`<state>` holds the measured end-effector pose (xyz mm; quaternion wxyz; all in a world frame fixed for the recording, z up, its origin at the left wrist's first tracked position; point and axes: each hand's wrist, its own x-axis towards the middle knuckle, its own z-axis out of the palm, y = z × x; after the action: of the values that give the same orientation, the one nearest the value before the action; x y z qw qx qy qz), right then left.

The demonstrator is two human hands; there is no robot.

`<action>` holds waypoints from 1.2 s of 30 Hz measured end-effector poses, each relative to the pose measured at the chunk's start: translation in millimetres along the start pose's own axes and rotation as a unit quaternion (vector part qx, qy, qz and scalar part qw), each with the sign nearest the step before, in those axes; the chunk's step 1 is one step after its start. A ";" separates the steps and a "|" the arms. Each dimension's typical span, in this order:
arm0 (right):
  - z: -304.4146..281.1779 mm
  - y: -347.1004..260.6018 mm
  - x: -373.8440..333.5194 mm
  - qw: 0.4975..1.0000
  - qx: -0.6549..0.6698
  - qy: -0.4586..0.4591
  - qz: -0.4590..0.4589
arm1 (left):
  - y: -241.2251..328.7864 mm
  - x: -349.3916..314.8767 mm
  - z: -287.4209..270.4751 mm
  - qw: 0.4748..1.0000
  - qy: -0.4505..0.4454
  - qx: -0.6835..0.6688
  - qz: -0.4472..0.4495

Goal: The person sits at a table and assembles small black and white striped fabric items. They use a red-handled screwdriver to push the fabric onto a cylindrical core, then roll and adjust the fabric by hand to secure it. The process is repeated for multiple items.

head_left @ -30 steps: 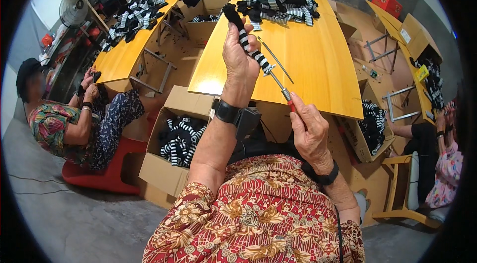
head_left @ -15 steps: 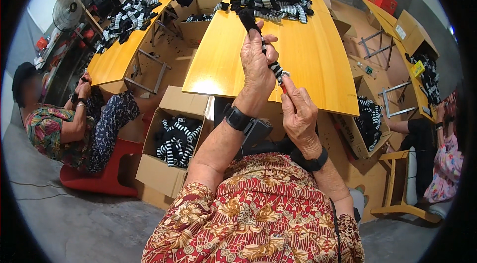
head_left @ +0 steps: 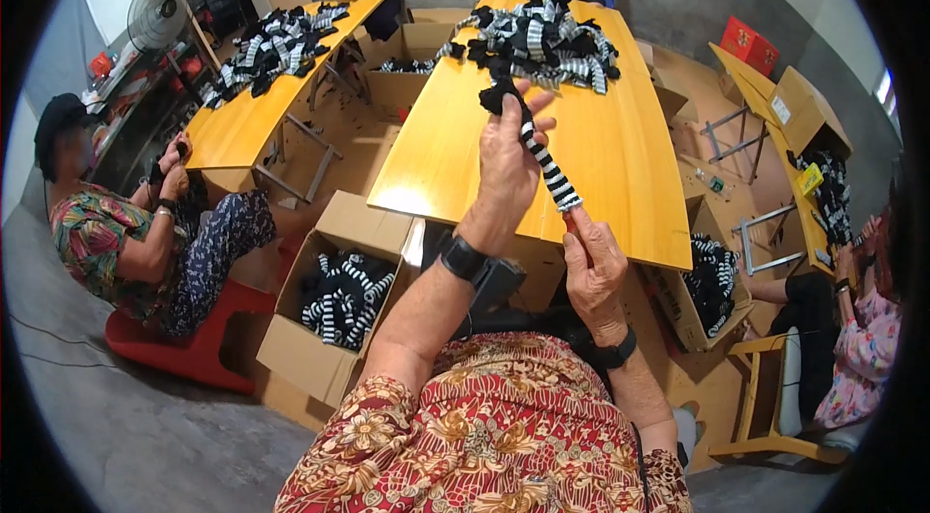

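Observation:
A knit tube (head_left: 554,174), striped black and white and sock-like, stretches slantwise between my hands over the near part of the yellow table (head_left: 436,164). My left hand (head_left: 506,159) grips it near its black upper end, thumb on top and some fingers spread behind. At its lower striped end, my right hand (head_left: 596,266) pinches the edge with the index finger pointing up along it. A bit of red shows at those fingertips, too small to make out. Beyond my hands lies a heap of black, white and grey striped knit pieces (head_left: 542,38).
Open cartons of striped knits stand left (head_left: 339,363) and right (head_left: 731,314) of me. One co-worker (head_left: 107,213) sits at the left table (head_left: 218,130), others at the far side and right. Folding table legs (head_left: 300,164) and a wooden chair (head_left: 751,406) stand on the floor.
The knit tube shows a longer striped stretch, with my right hand lower and farther from my left. The view has tilted up, bringing a far co-worker's hands into sight.

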<state>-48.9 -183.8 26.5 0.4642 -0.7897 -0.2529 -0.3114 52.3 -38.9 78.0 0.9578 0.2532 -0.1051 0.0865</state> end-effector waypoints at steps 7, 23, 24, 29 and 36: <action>7.7 -5.2 8.9 0.998 0.058 0.022 -0.005 | 15.0 3.5 3.9 0.999 -0.043 -0.006 -0.001; -55.7 34.9 0.3 0.970 0.132 -0.074 0.188 | -35.6 -1.5 -22.5 0.958 -0.095 -0.033 -0.270; -54.7 34.0 -1.3 0.971 0.125 -0.060 0.197 | -37.7 1.5 -24.8 0.954 -0.108 -0.030 -0.280; -53.2 35.8 -20.9 0.969 0.109 0.003 0.221 | -40.9 3.8 -2.0 0.968 -0.074 0.058 -0.234; -70.7 39.3 -33.7 0.977 0.085 -0.006 0.198 | -47.3 4.8 -15.7 0.978 -0.051 0.061 -0.194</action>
<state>-62.9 -267.9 6.0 0.5808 -0.7833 -0.1200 -0.1863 69.7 -71.1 43.7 0.9324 0.3307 -0.0975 -0.1083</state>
